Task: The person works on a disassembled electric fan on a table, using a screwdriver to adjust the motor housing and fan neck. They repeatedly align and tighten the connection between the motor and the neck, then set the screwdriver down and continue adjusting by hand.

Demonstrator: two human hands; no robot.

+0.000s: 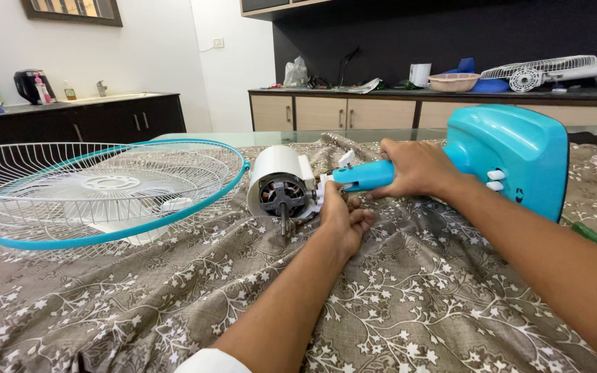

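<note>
A dismantled table fan lies on a floral brown cloth [409, 290]. Its white motor housing [281, 183] faces me, with the windings and shaft exposed. My right hand [416, 168] grips the turquoise neck [364, 175] that joins the motor to the turquoise fan base [513, 155]. My left hand [343, 215] is curled just below the joint between neck and motor, fingers closed against it; what they pinch is hidden. The white wire fan guard with a turquoise rim [98, 190] lies at the left, with white blades under it.
A green-handled tool [592, 235] lies on the cloth at the right, past the base. A back counter [450, 93] holds a second white fan guard [540, 69], a bowl and clutter. A dark sink counter [70, 114] stands at the far left.
</note>
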